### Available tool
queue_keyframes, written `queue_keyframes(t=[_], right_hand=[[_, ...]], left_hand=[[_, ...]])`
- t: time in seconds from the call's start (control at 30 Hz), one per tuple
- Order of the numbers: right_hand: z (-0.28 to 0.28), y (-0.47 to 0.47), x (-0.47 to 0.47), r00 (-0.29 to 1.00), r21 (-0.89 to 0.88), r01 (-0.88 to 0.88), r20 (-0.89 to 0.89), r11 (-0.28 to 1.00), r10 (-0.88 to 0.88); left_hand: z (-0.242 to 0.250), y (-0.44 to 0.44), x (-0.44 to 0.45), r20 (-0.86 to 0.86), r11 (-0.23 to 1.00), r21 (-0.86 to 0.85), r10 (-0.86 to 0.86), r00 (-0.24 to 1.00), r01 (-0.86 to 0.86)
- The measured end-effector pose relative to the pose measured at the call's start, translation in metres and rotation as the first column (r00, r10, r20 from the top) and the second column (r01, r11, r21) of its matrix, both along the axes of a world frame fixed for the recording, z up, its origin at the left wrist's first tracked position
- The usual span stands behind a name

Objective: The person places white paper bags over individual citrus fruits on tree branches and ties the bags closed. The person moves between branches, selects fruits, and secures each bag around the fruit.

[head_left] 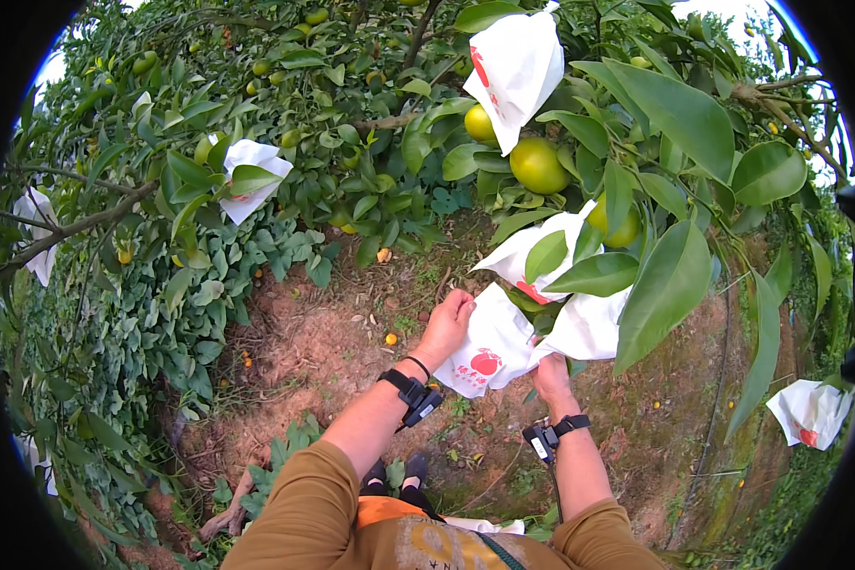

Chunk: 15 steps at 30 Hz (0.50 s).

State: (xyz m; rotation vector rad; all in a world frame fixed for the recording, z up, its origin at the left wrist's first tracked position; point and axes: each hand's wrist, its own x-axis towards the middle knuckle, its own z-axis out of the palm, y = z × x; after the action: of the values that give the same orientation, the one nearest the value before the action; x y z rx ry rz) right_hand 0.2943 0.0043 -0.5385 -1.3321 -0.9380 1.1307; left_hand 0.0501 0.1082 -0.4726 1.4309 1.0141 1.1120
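My left hand (447,329) is at the upper left edge of a white paper fruit bag (495,345) with a red fruit print and writing, fingers closed on that edge. At the bag's lower right is my right hand (552,377), its fingertips partly hidden behind the paper, so its grip is unclear. Another white fruit bag (588,328) touches this one on the right, and a third bag (534,256) hangs just above among leaves. Green-yellow citrus fruits (539,165) grow higher up, beside a large white bag (520,68).
Leafy citrus branches (673,278) reach in close on the right. A bare branch (78,226) crosses the left side, near more bagged fruit (253,178). Fallen fruit (390,339) lies on the reddish soil. A thin dark hose (709,427) runs along the ground at right.
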Motion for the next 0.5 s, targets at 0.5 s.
queue_keyframes(t=[0.5], right_hand=[[0.039,-0.003,-0.027,0.931,-0.043,0.059,-0.359,0.997,-0.070]], left_hand=[[-0.033,-0.008,-0.021,0.209,0.905,-0.368,-0.146,0.967,0.216]])
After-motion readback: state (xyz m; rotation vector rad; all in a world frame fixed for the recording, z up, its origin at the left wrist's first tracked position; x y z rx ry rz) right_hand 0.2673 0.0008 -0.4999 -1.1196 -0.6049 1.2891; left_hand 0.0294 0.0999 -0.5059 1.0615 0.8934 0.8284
